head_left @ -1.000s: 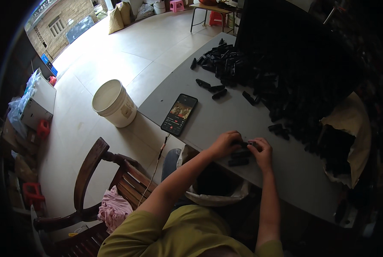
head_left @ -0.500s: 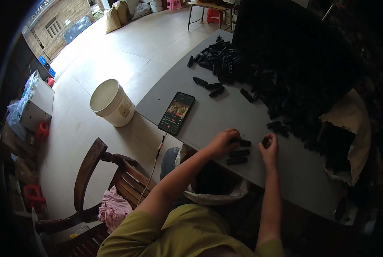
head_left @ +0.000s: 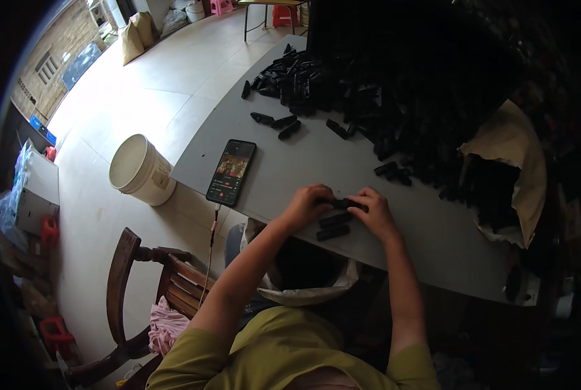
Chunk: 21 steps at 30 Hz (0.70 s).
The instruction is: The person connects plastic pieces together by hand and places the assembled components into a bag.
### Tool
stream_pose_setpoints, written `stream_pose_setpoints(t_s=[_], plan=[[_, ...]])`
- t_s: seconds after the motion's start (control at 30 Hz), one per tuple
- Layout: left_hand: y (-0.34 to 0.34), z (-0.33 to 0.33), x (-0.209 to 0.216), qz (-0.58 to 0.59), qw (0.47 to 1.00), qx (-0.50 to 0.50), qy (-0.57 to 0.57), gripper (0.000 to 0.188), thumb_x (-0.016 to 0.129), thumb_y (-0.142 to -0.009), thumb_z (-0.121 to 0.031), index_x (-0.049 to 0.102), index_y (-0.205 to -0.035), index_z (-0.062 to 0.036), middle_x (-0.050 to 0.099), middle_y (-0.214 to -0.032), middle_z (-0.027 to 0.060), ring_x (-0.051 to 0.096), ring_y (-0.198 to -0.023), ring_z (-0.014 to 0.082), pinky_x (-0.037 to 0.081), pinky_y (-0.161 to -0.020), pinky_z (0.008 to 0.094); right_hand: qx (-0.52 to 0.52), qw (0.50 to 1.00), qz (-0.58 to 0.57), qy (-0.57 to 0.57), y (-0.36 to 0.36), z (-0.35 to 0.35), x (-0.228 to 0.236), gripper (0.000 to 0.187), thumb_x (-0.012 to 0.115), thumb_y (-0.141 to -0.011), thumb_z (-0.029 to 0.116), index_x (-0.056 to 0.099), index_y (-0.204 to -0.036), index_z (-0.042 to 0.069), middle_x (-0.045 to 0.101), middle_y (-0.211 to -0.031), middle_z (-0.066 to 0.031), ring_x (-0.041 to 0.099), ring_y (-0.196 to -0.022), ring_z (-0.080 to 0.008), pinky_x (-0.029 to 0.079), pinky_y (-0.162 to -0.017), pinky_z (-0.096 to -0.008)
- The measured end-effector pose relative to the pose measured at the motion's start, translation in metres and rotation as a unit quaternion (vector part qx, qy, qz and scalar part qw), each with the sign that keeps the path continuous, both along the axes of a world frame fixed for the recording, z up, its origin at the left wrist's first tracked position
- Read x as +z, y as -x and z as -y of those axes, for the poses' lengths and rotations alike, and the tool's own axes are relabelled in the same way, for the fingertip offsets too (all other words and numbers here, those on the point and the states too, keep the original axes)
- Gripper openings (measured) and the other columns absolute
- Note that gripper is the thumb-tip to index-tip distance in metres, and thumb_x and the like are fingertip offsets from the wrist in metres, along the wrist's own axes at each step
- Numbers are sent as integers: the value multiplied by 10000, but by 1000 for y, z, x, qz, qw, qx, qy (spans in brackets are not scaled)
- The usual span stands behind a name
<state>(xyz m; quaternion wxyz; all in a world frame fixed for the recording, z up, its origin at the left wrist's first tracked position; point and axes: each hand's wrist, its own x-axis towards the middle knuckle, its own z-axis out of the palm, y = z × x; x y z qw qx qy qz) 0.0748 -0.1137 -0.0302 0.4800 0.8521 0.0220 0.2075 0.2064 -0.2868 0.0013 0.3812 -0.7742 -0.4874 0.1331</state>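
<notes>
Both my hands meet over the near edge of the grey table [head_left: 303,159]. My left hand [head_left: 309,205] has its fingers closed on the left end of a small, oblong black plastic piece [head_left: 341,203]. At its other end, my right hand [head_left: 372,209] grips the same piece, its fingers partly hiding it. Just nearer to me, two similar black pieces [head_left: 333,232] lie side by side on the table. A large heap of these black pieces [head_left: 303,81] spreads over the far and right part of the table, with a few strays at its left side.
Left of my hands lies a phone [head_left: 232,172], lit and plugged into a cable. An open sack [head_left: 310,297] sits below the table edge. A torn brown paper bag [head_left: 531,156] stands on the right. On the floor are a white bucket [head_left: 160,179] and a wooden chair [head_left: 117,279].
My right hand has moved left to join my left hand on one black piece; before, they were apart, the right holding something small. The whole view has shifted.
</notes>
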Motion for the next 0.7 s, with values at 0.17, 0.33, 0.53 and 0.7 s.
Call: stream_pose_setpoints(t_s=[0.17,0.33,0.53,0.7], plan=[[-2,-6,2,-20,999,-34,25,236,717,-664,-9,668,-894,2,660,-973,135,632,-918,313,500,-821,356,17,999,-22,21,-14,7,-10,277,773,-696,162,729,-963,100,572,-862,-40,556,-823,-203,459,-741,-333],[-5,-8,0,-31,998,-46,34,240,725,-666,-14,674,-900,3,662,-996,143,636,-929,304,501,-838,354,50,994,88,-27,-4,-7,-23,259,775,-684,180,741,-935,125,563,-887,-21,513,-905,-212,426,-836,-357],[28,5,1,-45,996,-72,18,225,731,-687,-41,682,-905,-18,654,-982,119,620,-966,285,486,-862,349,20,992,112,-58,39,18,-27,263,750,-721,219,732,-966,127,556,-1015,-55,493,-1042,-255,400,-929,-385],[49,-7,9,-35,975,-212,-55,188,729,-740,-125,699,-919,-76,626,-1061,108,550,-1097,289,418,-955,395,47,994,69,-64,39,47,-34,261,726,-761,256,725,-982,115,549,-1131,-80,463,-1149,-273,374,-987,-410]])
